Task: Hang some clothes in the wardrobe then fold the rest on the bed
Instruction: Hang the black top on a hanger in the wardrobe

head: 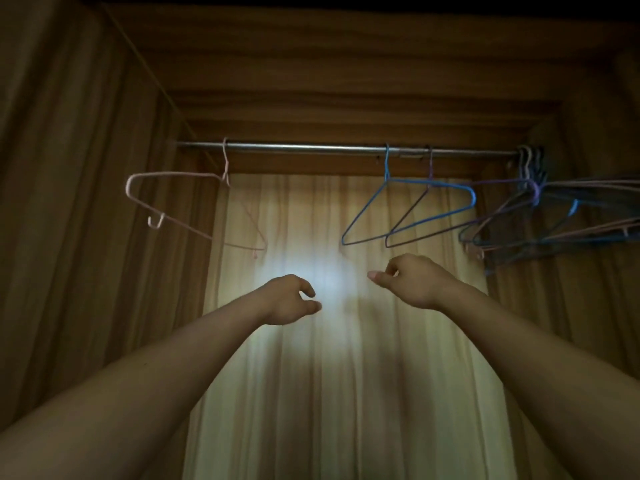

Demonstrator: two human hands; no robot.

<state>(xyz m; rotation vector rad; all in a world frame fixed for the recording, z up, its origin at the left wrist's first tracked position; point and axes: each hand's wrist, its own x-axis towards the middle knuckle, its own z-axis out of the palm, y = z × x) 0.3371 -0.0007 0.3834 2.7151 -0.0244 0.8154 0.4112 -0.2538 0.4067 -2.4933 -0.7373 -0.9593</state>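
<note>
The wardrobe fills the whole frame, seen from inside and below, with its brown wooden walls and top dark at the edges. A metal rail runs across the upper middle of the frame.

A pink wire hanger hooks over the left part of the rail and is swung out so that its body points to the left of the frame. Right of centre a blue hanger and a purple hanger hang just beside each other, their frames overlapping and angled toward the lower left. A bunch of hangers in purple, blue and pink is crowded at the right end of the rail, with their frames spreading to the right edge of the frame.

Below the hangers, two bare forearms rise from the lower corners toward the middle. The left hand sits just left of centre. Its grip is narrow, with thumb and curled forefinger a little apart and nothing between them. The right hand is a little higher, just under the tips of the blue and purple hangers but apart from them. Its thumb points left and its fingers are loosely curled, so this grip is narrow too and holds nothing.

Behind the hands is the pale back panel, streaked vertically, with a bright patch of light between the two hands.
</note>
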